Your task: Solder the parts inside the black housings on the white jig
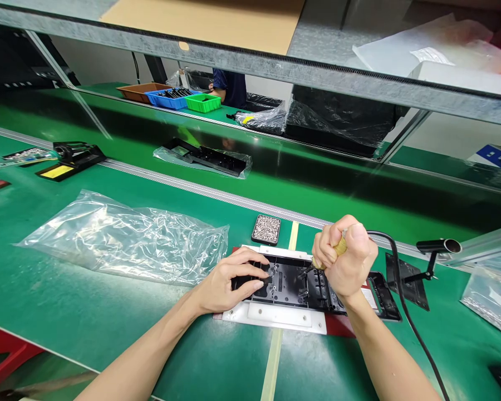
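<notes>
A black plastic housing [294,287] lies in a white fixture [275,317] on the green bench [87,312], low in the view just right of centre; the right hand [345,262] is closed in a fist round a yellowish-handled corded tool [338,249], whose tip points down onto the housing; a black cable [404,301] runs off from the tool toward 5 o'clock; the left hand [229,281] rests on the housing's 9 o'clock end, its fingers spread and pressing flat on the black part, gripping nothing. At 11 o'clock from the fixture sits a small tray of tiny parts [266,229]; at 9 o'clock a crumpled clear plastic bag [125,236]; at 3 o'clock a black stand with a metal tube [432,259]; at 12 o'clock, well apart on the conveyor, another bagged black part [204,157].
</notes>
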`<control>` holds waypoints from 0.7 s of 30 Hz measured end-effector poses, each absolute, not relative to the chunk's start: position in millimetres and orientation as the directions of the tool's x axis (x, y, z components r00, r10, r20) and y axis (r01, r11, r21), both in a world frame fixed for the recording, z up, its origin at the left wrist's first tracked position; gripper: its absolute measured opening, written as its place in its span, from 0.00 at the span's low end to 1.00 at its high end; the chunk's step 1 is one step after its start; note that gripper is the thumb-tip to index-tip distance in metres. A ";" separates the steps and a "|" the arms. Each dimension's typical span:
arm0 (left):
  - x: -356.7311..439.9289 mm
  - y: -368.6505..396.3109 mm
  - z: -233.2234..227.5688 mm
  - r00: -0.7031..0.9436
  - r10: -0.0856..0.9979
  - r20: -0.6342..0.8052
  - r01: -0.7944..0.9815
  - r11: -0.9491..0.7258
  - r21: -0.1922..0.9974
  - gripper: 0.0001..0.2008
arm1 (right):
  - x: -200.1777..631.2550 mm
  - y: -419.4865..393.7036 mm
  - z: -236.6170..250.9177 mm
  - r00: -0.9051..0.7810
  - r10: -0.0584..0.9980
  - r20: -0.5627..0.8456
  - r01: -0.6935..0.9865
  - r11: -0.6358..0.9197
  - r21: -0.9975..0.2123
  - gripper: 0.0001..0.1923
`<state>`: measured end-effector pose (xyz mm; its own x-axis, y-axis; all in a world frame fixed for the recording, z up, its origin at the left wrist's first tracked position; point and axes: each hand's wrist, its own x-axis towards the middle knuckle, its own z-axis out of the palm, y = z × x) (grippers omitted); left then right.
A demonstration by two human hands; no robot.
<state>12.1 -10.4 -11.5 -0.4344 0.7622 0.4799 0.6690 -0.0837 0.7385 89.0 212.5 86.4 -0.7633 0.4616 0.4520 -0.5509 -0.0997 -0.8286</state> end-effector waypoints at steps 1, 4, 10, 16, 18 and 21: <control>12.1 -10.3 -11.5 -0.435 0.761 0.481 0.671 -0.082 0.737 0.09 | 89.0 212.7 86.1 -0.764 0.463 0.450 -0.549 -0.099 -0.830 0.23; 12.2 -10.2 -11.5 -0.438 0.757 0.484 0.673 -0.081 0.735 0.09 | 89.1 213.1 85.6 -0.766 0.464 0.445 -0.541 -0.092 -0.836 0.23; 11.6 -10.3 -11.0 -0.431 0.762 0.483 0.670 -0.089 0.737 0.09 | 89.2 213.0 86.1 -0.767 0.462 0.444 -0.540 -0.092 -0.837 0.23; 12.0 -10.4 -11.0 -0.433 0.760 0.485 0.683 -0.074 0.726 0.09 | 89.6 212.5 86.2 -0.768 0.463 0.442 -0.541 -0.099 -0.835 0.23; 12.1 -10.4 -11.3 -0.436 0.757 0.486 0.689 -0.066 0.722 0.10 | 89.4 212.4 86.1 -0.768 0.465 0.441 -0.539 -0.095 -0.837 0.23; 12.2 -10.5 -11.4 -0.437 0.756 0.488 0.692 -0.064 0.719 0.10 | 89.1 212.3 86.0 -0.766 0.466 0.443 -0.539 -0.089 -0.837 0.23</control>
